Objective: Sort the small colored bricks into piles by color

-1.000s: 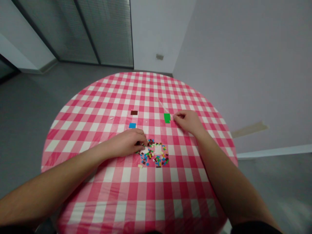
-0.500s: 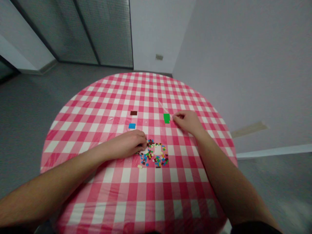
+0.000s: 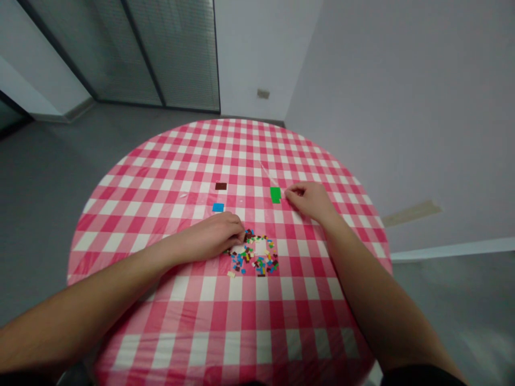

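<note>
My left hand (image 3: 223,233) is at the left side of a scatter of small coloured building bricks (image 3: 249,257), its fingers curled together at the pile. What those fingertips hold, if anything, is hidden. Over to the right, my right hand (image 3: 308,198) rests with thumb and forefinger pinched, just right of a flat green patch of bricks (image 3: 276,195). A small gap separates the fingertips from that patch, and I cannot make out anything between them. Beyond my left hand lie a blue patch of bricks (image 3: 218,207) and a dark brown patch (image 3: 221,186).
A red and white checked cloth (image 3: 241,321) covers the round table. Behind the table stand a glass partition (image 3: 185,53) and a white wall with a socket (image 3: 263,94). Another wall (image 3: 422,118) rises on the right.
My left hand has shifted very slightly right and away from me at the pile. The right hand stays beside the green patch.
</note>
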A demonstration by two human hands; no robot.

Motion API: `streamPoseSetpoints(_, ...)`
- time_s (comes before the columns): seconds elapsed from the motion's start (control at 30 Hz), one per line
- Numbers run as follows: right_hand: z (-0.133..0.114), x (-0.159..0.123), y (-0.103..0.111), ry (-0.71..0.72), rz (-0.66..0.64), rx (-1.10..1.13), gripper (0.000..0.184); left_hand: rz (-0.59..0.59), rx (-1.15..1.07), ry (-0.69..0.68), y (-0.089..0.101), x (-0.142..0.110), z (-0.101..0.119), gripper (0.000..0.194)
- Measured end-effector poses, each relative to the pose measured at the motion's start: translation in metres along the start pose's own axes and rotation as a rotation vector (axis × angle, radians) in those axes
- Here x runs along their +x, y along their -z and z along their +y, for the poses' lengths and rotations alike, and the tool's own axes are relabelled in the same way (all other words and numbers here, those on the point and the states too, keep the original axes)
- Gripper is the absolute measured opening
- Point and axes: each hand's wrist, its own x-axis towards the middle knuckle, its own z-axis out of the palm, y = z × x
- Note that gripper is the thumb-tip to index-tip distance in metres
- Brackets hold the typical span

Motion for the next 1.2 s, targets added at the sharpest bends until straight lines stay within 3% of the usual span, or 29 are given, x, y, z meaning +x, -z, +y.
streamPoseSetpoints(0.27, 0.001, -0.001, -0.003, 0.074, -0.010, 0.048, 0.022, 0.164, -0.337, 0.198, 0.002, -0.002, -0.005, 0.015)
streamPoseSetpoints(0.57, 0.000, -0.001, -0.001, 0.051, -0.020, 0.018, 0.023, 0.245, -0.569, 0.273, -0.006, 0.000, -0.006, 0.013)
streamPoseSetpoints(1.2, 0.006, 0.001, -0.008, 0.069, 0.000, -0.008, 0.018, 0.231, -0.574, 0.238, -0.008, -0.001, -0.008, 0.013)
